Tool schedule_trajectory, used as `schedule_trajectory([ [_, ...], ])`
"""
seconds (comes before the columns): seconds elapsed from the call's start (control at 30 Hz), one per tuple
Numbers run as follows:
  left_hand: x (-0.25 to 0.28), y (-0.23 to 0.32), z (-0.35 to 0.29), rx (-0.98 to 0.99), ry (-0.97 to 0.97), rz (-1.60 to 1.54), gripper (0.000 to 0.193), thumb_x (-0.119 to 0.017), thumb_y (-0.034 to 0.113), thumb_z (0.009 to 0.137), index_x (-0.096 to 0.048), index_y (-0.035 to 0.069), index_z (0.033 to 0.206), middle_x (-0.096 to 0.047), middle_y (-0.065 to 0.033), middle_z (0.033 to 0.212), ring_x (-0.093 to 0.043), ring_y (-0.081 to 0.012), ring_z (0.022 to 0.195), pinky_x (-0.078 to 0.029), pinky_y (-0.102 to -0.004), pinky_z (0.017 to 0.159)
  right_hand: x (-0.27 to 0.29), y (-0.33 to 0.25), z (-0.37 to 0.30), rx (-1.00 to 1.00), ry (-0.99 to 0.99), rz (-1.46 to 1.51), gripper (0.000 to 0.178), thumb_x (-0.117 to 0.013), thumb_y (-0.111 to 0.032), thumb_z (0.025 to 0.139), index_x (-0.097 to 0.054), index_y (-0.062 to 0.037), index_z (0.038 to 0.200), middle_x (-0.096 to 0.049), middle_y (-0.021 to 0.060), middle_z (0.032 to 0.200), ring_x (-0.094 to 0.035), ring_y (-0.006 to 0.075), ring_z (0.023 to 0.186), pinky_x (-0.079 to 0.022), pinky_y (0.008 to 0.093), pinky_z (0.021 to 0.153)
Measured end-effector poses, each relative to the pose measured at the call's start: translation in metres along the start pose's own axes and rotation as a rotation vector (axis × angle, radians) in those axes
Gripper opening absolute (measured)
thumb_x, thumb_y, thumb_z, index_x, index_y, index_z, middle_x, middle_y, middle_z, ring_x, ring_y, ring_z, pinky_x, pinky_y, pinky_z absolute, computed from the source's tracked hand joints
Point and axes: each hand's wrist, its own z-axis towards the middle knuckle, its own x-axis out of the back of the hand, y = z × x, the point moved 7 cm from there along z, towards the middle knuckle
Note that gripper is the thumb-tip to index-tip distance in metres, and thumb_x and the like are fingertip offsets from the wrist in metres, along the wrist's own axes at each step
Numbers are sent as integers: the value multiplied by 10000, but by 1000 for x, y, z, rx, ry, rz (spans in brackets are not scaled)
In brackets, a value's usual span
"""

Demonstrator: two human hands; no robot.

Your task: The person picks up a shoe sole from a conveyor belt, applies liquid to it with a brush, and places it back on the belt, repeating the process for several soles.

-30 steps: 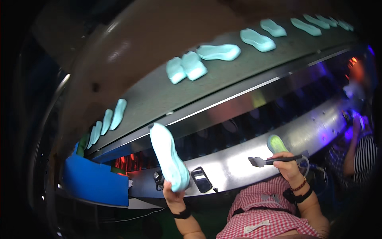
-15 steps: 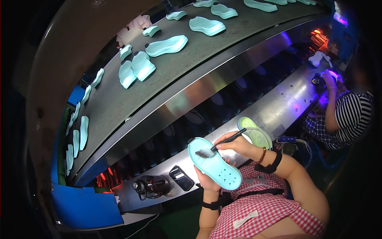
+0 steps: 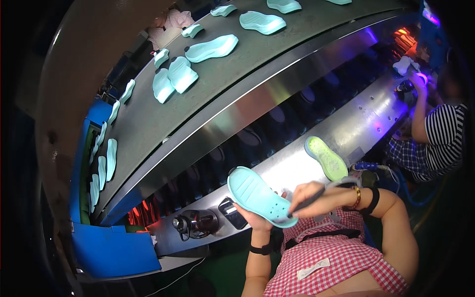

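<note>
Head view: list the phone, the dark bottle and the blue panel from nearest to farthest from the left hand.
1. Phone: on the metal ledge, just left of the left hand.
2. Dark bottle: on the same ledge, left of the phone.
3. Blue panel: beyond the bottle, at lower left.

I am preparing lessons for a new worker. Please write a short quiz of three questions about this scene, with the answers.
1. Which grip supports the turquoise clog sole from below?

2. True or false: a yellow-green sole lies on the metal shelf.

3. The round holes in the held sole are nearest to:
A) the phone
B) the conveyor belt
C) the right grip

Key:
1. The left grip.
2. True.
3. C.
</note>
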Motion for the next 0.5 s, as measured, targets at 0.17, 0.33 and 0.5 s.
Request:
schedule_trajectory([
  [0.17, -17, -30, 6, 10, 188, -34, 644, -236, 597, 872, -368, 137, 1302, -458, -97, 1252, -482, -257, 1101, -383, -401, 947, 35, 2, 27, 118, 401, -60, 206, -679, -136, 727, -658, -51, 914, -614, 113, 824, -571, 213, 754, -449, 304, 672],
  [0.33, -5, -14, 0, -115, 217, 1, 647, -255, 583, 878, -363, 99, 1294, -462, -92, 1241, -477, -251, 1097, -373, -380, 956, 8, -20, 14, 56, 34, 195, 196, -695, -82, 716, -675, -49, 909, -619, 100, 862, -582, 180, 834, -459, 287, 743],
  [0.5, -20, -5, 1, -244, 181, 210, 675, -227, 612, 867, -378, 98, 1277, -487, -96, 1205, -508, -262, 1043, -416, -398, 901, 12, -12, 13, 115, 41, 31, 163, -673, -129, 725, -677, -66, 875, -619, 102, 818, -581, 203, 783, -455, 301, 711],
])
